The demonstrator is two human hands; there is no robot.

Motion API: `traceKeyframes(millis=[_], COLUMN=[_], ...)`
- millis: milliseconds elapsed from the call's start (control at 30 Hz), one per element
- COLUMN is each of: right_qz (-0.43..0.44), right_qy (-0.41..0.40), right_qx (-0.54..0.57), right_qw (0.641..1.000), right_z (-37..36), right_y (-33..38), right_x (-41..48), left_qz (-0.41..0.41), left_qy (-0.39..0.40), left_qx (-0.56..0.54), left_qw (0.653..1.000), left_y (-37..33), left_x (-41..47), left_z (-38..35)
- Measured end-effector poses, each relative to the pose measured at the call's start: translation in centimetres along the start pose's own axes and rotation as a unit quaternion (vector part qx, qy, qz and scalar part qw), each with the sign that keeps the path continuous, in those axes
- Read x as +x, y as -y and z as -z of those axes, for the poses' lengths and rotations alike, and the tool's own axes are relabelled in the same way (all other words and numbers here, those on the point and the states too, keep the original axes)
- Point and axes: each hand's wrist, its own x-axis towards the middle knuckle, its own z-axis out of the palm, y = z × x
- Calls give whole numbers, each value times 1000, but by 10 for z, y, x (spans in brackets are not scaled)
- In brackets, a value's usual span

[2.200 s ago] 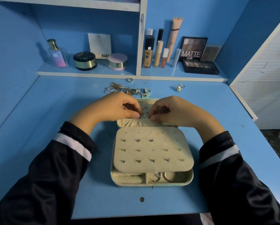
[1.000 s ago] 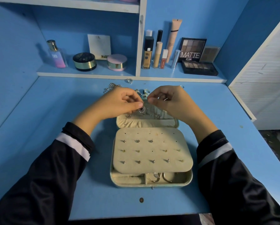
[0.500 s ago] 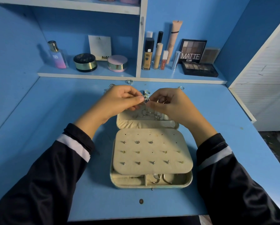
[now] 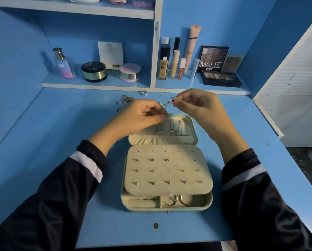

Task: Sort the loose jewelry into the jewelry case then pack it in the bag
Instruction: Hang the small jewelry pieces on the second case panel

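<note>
The cream jewelry case [image 4: 203, 205] lies open on the blue desk, its stud panel [image 4: 167, 170] holding several earrings and its lid pocket [image 4: 162, 139] holding chains. Above the lid, my right hand [image 4: 199, 107] pinches a small silver piece with a dark stone [image 4: 172, 100]. My left hand [image 4: 142, 115] pinches the thin chain hanging from it. Loose chains [image 4: 124, 101] and a ring [image 4: 143, 92] lie on the desk behind my hands. No bag is in view.
A low shelf at the back carries a perfume bottle [image 4: 63, 63], two round compacts [image 4: 94, 71], makeup tubes [image 4: 175, 64] and eyeshadow palettes [image 4: 220, 78]. A white louvred panel [image 4: 296, 98] borders the desk on the right.
Both hands have risen from the lid pocket and moved back, lifting a silver piece with its chain; the right hand now holds it higher than the left.
</note>
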Motion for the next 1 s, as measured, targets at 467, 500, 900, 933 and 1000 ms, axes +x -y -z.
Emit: traceKeyframes(millis=[467, 500, 900, 933, 1000], right_qz=[15, 18, -16, -17, -20], right_qy=[-53, -56, -1, 10, 28], right_qx=[108, 115, 39, 38, 26], right_qw=[993, 992, 999, 999, 999], right_z=[20, 21, 17, 17, 16], right_y=[1, 1, -1, -1, -2], right_x=[3, 3, 1, 1, 0], left_qz=[15, 17, 17, 19, 26], left_qy=[1, -4, -16, -11, 11], left_qx=[77, 80, 96, 87, 53], left_qw=[997, 997, 995, 996, 998], left_y=[8, 8, 7, 6, 2], left_x=[-4, -5, -6, -6, -7], left_z=[12, 12, 11, 11, 9])
